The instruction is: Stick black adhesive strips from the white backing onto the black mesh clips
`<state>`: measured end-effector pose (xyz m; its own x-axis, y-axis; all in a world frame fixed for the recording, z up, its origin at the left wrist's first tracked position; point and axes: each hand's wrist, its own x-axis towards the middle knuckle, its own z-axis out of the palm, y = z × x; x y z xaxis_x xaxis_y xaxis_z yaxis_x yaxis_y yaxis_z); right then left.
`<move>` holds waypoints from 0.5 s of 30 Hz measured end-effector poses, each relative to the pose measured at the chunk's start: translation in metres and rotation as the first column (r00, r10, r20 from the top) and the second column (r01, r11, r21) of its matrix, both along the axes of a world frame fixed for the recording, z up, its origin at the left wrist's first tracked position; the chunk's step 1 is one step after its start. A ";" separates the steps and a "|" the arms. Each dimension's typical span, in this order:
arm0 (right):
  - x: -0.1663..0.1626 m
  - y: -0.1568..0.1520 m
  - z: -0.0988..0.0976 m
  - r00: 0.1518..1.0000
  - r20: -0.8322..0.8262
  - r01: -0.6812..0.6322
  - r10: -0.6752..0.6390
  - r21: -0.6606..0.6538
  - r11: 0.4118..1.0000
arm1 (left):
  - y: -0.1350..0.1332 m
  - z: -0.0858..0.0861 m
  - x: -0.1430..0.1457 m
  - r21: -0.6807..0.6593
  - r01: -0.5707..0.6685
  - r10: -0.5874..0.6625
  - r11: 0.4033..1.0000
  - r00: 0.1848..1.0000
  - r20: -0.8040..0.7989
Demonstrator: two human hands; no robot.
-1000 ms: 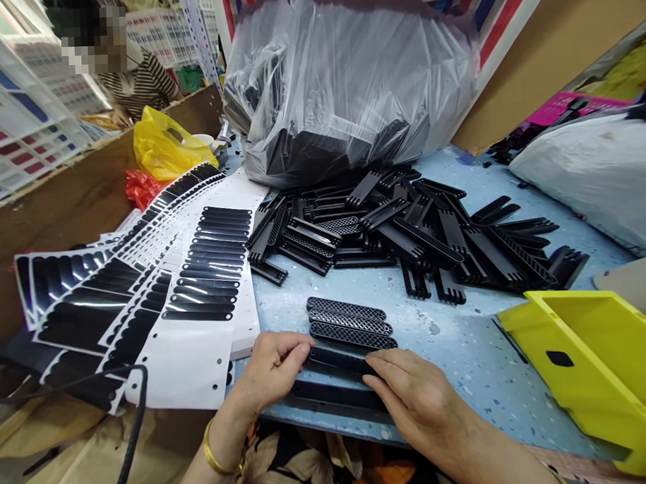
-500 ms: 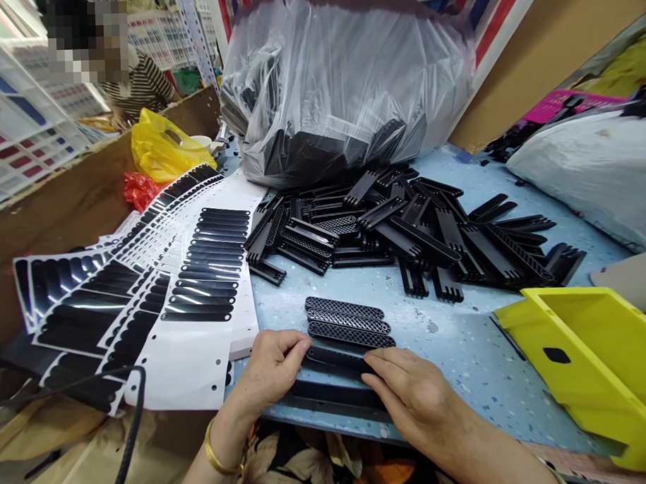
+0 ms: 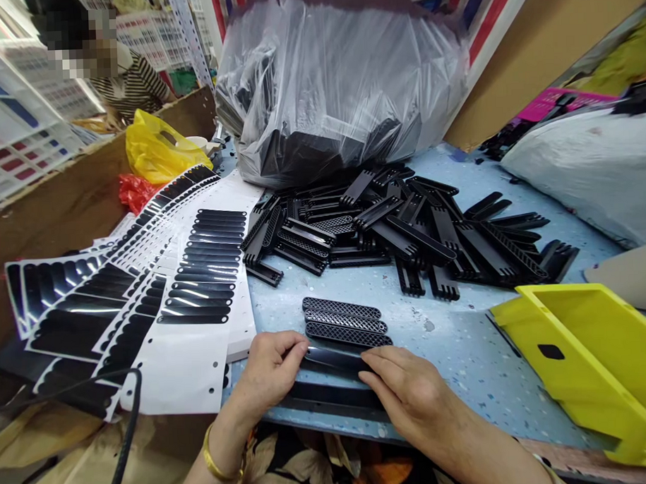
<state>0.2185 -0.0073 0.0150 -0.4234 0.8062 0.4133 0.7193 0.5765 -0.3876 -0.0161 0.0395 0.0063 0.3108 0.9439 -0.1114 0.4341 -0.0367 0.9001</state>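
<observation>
A glossy black sticker strip (image 3: 335, 359) with rounded ends is stretched between my two hands. My left hand (image 3: 271, 367) pinches its left end between thumb and forefinger. At the other end, my right hand (image 3: 407, 384) grips it with closed fingers that hide the tip. Just below, near the table edge, lies a long black plastic piece (image 3: 333, 395); I cannot tell whether the strip touches it. Beyond my hands, three black lattice-faced plastic pieces (image 3: 345, 321) lie side by side. White sheets bearing similar black strips (image 3: 197, 274) are fanned out to the left.
A heap of black plastic pieces (image 3: 407, 228) covers the table's middle, before a large clear plastic bag (image 3: 344, 93) of dark parts. A yellow bin (image 3: 586, 367) stands right. Left are a yellow bag (image 3: 158, 145) and a black cable (image 3: 129, 432). A person (image 3: 129, 83) sits beyond the partition.
Both hands keep hold of the strip and have barely moved. The strip's face now catches more light, as if tilted slightly. The whole view has shifted a little.
</observation>
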 end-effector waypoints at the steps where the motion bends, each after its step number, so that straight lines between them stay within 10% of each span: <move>1: 0.000 0.000 0.000 1.000 -0.001 0.002 -0.002 -0.006 1.000 | 0.000 0.000 0.000 -0.006 -0.002 0.002 1.000 1.000 0.006; 15: 0.002 0.001 -0.002 0.999 -0.038 0.021 -0.024 -0.081 0.996 | -0.002 0.001 0.012 -0.086 -0.127 0.129 0.988 0.991 0.022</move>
<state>0.2201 -0.0066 0.0126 -0.3900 0.8466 0.3623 0.7151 0.5263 -0.4600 -0.0041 0.0376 0.0069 0.1924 0.9636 -0.1856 0.4053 0.0942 0.9093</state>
